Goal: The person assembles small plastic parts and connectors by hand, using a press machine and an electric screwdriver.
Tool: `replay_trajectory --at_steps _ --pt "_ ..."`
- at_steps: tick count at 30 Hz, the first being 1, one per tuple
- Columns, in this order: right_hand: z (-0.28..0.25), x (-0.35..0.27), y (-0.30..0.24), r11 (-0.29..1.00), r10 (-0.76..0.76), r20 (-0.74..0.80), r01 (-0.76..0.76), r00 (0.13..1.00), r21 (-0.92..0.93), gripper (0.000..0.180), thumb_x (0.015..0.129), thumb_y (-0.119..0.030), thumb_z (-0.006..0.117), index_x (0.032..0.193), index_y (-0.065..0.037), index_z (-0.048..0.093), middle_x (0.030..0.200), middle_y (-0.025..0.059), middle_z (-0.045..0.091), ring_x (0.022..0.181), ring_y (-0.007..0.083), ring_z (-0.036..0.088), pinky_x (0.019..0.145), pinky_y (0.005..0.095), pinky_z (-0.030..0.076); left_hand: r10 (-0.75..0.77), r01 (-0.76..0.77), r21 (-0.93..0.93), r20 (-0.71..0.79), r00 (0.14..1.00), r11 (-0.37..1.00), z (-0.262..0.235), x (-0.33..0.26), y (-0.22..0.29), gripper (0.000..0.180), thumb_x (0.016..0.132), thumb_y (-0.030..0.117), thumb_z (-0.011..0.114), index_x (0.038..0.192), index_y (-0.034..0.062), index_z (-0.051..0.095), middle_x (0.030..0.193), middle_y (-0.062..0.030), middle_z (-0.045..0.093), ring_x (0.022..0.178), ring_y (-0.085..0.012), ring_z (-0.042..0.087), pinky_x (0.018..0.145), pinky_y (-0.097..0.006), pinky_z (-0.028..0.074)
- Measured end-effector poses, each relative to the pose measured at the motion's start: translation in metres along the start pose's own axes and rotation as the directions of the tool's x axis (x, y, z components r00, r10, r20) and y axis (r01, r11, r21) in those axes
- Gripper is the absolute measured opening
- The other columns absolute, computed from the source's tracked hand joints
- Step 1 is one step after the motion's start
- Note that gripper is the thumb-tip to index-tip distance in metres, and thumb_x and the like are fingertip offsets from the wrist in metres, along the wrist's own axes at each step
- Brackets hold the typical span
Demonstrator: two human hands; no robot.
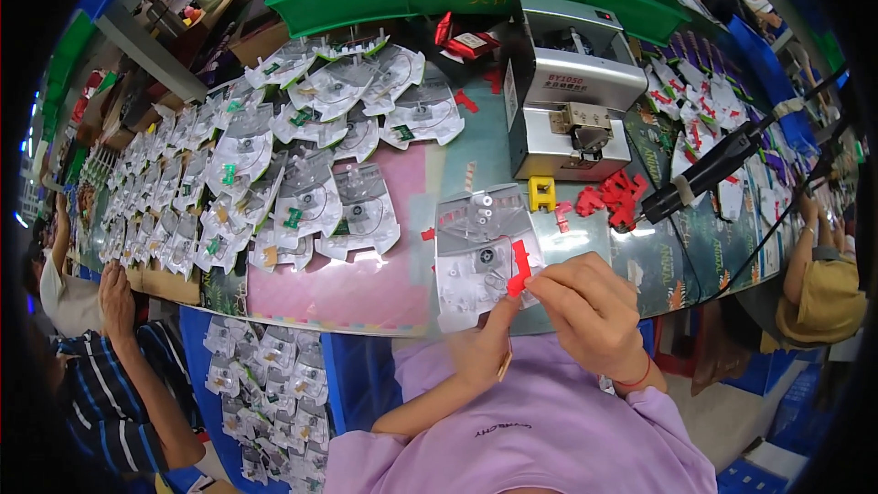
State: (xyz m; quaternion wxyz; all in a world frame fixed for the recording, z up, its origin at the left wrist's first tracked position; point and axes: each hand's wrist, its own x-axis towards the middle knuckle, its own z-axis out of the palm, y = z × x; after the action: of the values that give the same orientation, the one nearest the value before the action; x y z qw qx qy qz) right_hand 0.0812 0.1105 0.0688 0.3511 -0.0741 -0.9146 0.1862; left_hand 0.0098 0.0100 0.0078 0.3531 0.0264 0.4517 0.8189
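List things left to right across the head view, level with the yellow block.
White plastic housings with green parts → lone white plastic housing → yellow plastic block → pile of red plastic pieces → black cylindrical tool.

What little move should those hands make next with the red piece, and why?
Probably lower the red piece onto the pale shell. The right hand holds it at the fingertips over the shell's right side, and the left hand is close by at the near edge. Pale parts farther right bear red pieces, which hints at this.
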Motion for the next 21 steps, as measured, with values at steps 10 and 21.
replay_trajectory --at_steps 10,21 --pt "0.007 -0.002 -0.003 0.985 -0.056 0.067 0.066 0.996 -0.162 0.032 0.053 -0.006 0.059 0.084 0.003 0.060 0.077 0.0078 0.056 0.064 0.0195 0.053 0.049 0.0263 0.044 0.091 -0.099 0.109 0.081 0.993 0.989 -0.002 -0.005 0.001 0.020 0.080 -0.001 0.058 0.099 -0.0021 0.053 0.089 -0.0033 0.058 0.077 -0.0088 0.054 0.065 -0.021 0.045" --pt "0.007 -0.001 -0.011 0.984 -0.046 0.062 0.056 0.997 -0.167 0.031 0.049 0.000 0.059 0.080 0.003 0.061 0.075 0.0077 0.057 0.060 0.0209 0.052 0.046 0.0271 0.042 0.144 -0.178 0.151 0.214 0.966 0.972 -0.007 -0.012 0.003 0.014 0.084 -0.003 0.050 0.097 0.0003 0.051 0.081 0.0000 0.054 0.067 -0.0050 0.050 0.053 -0.018 0.039"
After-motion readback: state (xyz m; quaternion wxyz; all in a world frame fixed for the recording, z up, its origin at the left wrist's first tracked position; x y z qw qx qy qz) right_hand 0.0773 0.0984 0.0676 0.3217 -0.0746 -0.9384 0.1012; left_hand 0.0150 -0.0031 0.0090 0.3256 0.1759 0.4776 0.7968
